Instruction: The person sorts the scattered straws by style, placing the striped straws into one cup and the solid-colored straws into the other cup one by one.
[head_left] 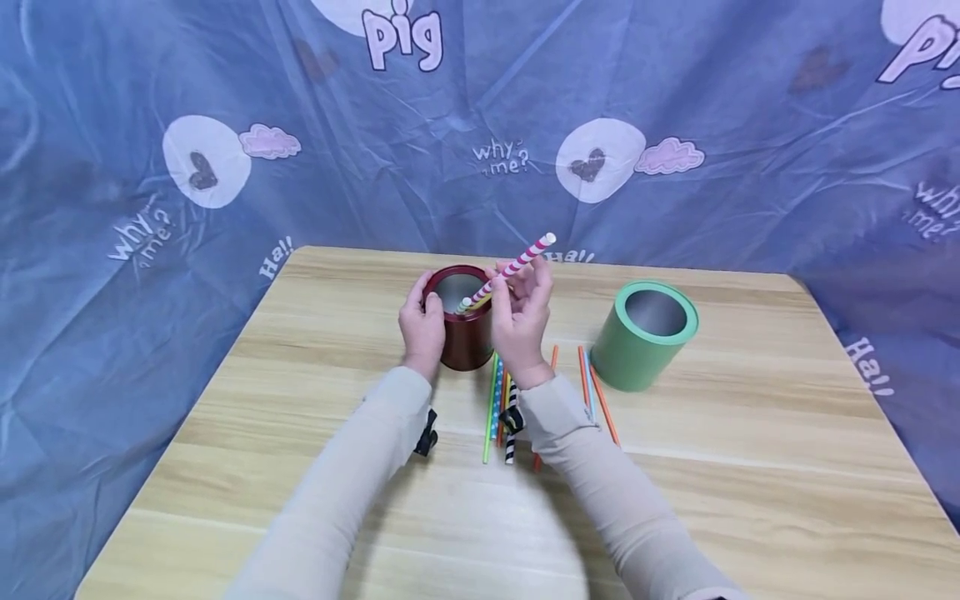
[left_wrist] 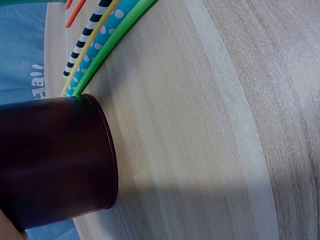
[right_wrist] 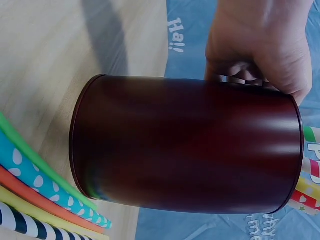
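Dark red, glossy: one cylindrical can (head_left: 467,346), standing upright toward the back of a pale wooden table (head_left: 285,375), mouth facing up. Gripping that can at its left side: one left hand (head_left: 423,327), thumb resting near the rim at the front, other fingers curving round the far side, partly hidden. Pinching between thumb and fingers: one right hand (head_left: 522,315), holding one pink-and-white striped straw (head_left: 531,252), slanting up to the right, lower end reaching over the can's mouth. Showing beyond the rim in the right wrist view: several patterned straws (right_wrist: 307,197), including green, yellow and red pieces; whether resting on the can or being held, cannot tell. Lying on the table just right of the can: one green straw (head_left: 489,417), one blue white-spotted straw (left_wrist: 102,40), one orange straw (right_wrist: 45,199), one yellow straw (right_wrist: 45,212), one black-and-white striped straw (head_left: 510,454). Lying farther right, partly hidden by the forearm: more orange straws (head_left: 604,408), one light blue straw (head_left: 590,387). Standing just beside these: one green can (head_left: 633,358). Covering both forearms: light grey sleeves (head_left: 352,467). Hanging behind: blue printed cloth (head_left: 420,208), bearing clouds, hearts and lettering.
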